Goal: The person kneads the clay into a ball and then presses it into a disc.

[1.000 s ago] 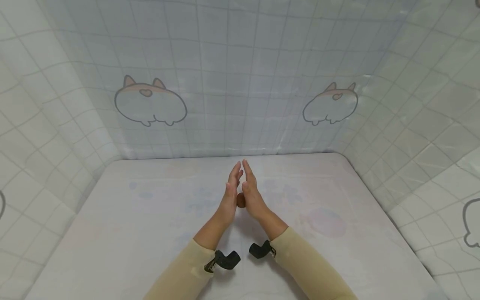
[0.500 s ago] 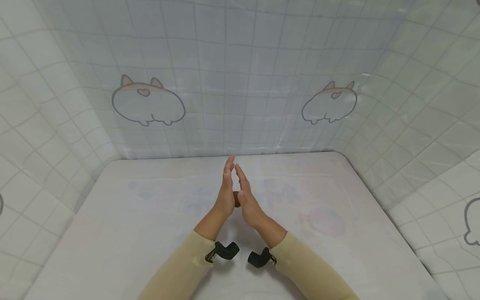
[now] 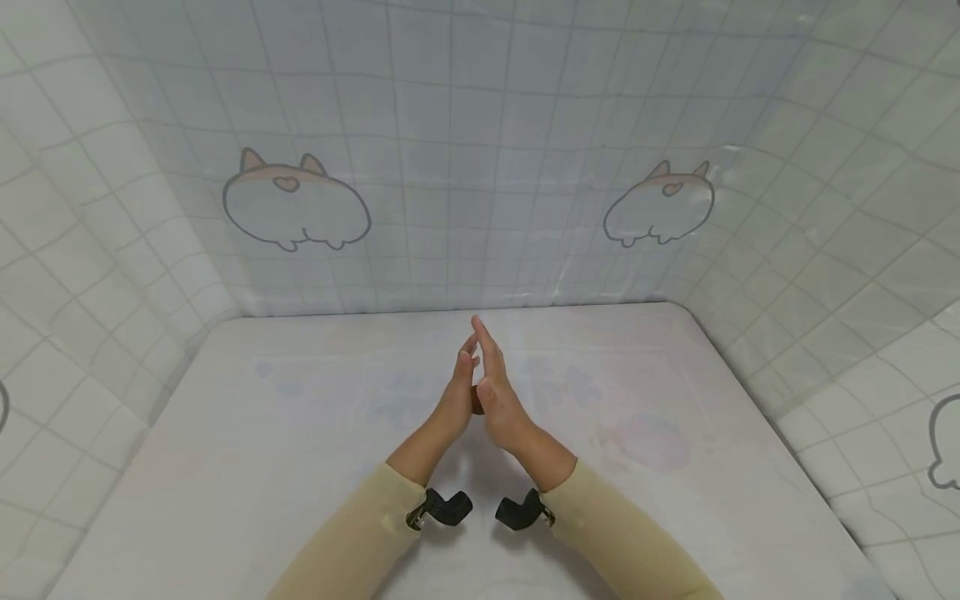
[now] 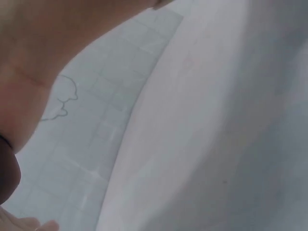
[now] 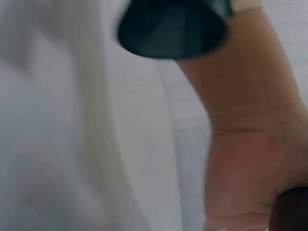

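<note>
In the head view my two hands meet palm to palm over the middle of the table, fingers straight and pointing away from me. A small rounded brown ball [image 3: 477, 402] sits between the palms, pressed by the left hand [image 3: 453, 402] and the right hand [image 3: 505, 410]. The right fingertips reach slightly farther forward than the left ones. Most of the ball is hidden by the hands. The left wrist view has part of the brown ball [image 4: 8, 177] at its left edge, against a palm. At the lower right of the right wrist view, the dark ball [image 5: 292, 212] touches a palm.
A pale table [image 3: 262, 450] with faint coloured prints lies under the hands. White grid-patterned curtains [image 3: 480, 167] with dog drawings surround its back and sides. Black camera mounts, the left one [image 3: 450, 508] and the right one [image 3: 517, 511], jut inward from the cream sleeves.
The palms slide against each other: the left hand went forward, then back, while the right did the opposite. The ball stays between them, more covered than one second ago.
</note>
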Available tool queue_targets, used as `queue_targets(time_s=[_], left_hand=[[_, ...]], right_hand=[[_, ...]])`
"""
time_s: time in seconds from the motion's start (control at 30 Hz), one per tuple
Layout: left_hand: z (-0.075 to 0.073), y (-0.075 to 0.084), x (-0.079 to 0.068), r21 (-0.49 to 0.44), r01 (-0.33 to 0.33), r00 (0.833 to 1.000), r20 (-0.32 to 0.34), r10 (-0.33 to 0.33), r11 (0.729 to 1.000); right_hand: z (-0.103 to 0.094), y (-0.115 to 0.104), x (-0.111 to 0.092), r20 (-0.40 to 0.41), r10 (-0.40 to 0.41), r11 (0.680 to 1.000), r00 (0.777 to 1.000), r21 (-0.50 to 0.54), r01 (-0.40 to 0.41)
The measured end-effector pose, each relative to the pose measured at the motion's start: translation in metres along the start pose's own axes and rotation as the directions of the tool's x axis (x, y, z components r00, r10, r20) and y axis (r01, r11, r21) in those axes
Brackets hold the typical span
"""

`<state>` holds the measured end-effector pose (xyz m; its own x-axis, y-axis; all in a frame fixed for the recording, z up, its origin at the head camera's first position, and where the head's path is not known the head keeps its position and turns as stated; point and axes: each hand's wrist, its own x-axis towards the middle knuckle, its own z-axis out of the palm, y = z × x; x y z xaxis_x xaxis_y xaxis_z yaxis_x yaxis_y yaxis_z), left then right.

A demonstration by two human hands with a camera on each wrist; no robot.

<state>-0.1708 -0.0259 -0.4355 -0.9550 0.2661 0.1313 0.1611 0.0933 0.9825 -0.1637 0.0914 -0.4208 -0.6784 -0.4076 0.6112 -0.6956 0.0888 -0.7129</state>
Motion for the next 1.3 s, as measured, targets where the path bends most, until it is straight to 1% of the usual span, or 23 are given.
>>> queue_targets(time_s=[0.1,0.13,0.2,0.27,0.33,0.43,0.47,0.57,0.63,0.77,0.87,0.93,1.0,1.1,1.17,1.3], left_hand=[[0.002,-0.004,-0.001,-0.004,-0.012,0.999,0.035,0.012,1.000],[0.003,-0.004,-0.001,-0.005,-0.026,0.999,0.047,0.027,1.000],[0.004,-0.006,-0.003,-0.020,-0.047,0.996,0.070,0.048,0.999],[0.005,-0.005,-0.005,-0.008,-0.068,0.993,0.095,0.069,0.998],[0.006,-0.003,-0.006,-0.031,-0.083,0.989,0.117,0.086,0.996],[0.007,0.000,-0.008,-0.069,-0.104,0.985,0.128,0.112,0.992],[0.008,0.000,-0.009,-0.095,-0.111,0.984,0.126,0.123,0.989],[0.007,0.001,-0.009,-0.133,-0.162,0.978,0.110,0.177,0.978],[0.006,0.002,-0.010,-0.164,-0.200,0.970,0.104,0.219,0.966],[0.003,0.006,-0.010,-0.253,-0.248,0.956,0.089,0.278,0.935],[0.001,0.010,-0.010,-0.306,-0.281,0.949,0.054,0.311,0.910],[0.000,0.012,-0.010,-0.313,-0.312,0.941,0.026,0.337,0.897],[-0.001,0.014,-0.009,-0.293,-0.348,0.932,-0.005,0.363,0.891],[-0.001,0.016,-0.008,-0.231,-0.376,0.925,-0.038,0.378,0.898],[-0.001,0.017,-0.008,-0.188,-0.368,0.930,-0.059,0.364,0.910],[0.000,0.019,-0.005,-0.127,-0.324,0.944,-0.105,0.312,0.938]], right_hand=[[-0.003,0.000,0.004,-0.019,-0.009,0.999,1.000,-0.052,0.008],[-0.004,0.000,0.005,-0.025,-0.009,0.998,1.000,-0.064,0.007],[-0.007,0.001,0.008,-0.035,0.003,0.997,0.999,-0.081,-0.006],[-0.009,0.003,0.011,-0.045,0.015,0.996,0.999,-0.089,-0.019],[-0.012,0.006,0.013,-0.054,0.029,0.994,0.998,-0.102,-0.034],[-0.014,0.013,0.016,-0.065,0.052,0.991,0.996,-0.120,-0.060],[-0.015,0.015,0.016,-0.067,0.066,0.989,0.996,-0.125,-0.074],[-0.015,0.020,0.016,-0.061,0.111,0.986,0.992,-0.114,-0.117],[-0.015,0.023,0.015,-0.052,0.145,0.984,0.988,-0.098,-0.149],[-0.013,0.031,0.013,-0.034,0.194,0.977,0.980,-0.086,-0.196],[-0.011,0.035,0.010,-0.011,0.216,0.973,0.976,-0.084,-0.216],[-0.010,0.036,0.008,0.008,0.231,0.971,0.973,-0.073,-0.229],[-0.008,0.037,0.006,0.024,0.240,0.969,0.970,-0.065,-0.238],[-0.005,0.037,0.002,0.031,0.240,0.970,0.970,-0.058,-0.238],[-0.003,0.037,0.000,0.036,0.228,0.973,0.973,-0.047,-0.226],[0.000,0.031,-0.003,0.056,0.166,0.986,0.984,-0.014,-0.166]])
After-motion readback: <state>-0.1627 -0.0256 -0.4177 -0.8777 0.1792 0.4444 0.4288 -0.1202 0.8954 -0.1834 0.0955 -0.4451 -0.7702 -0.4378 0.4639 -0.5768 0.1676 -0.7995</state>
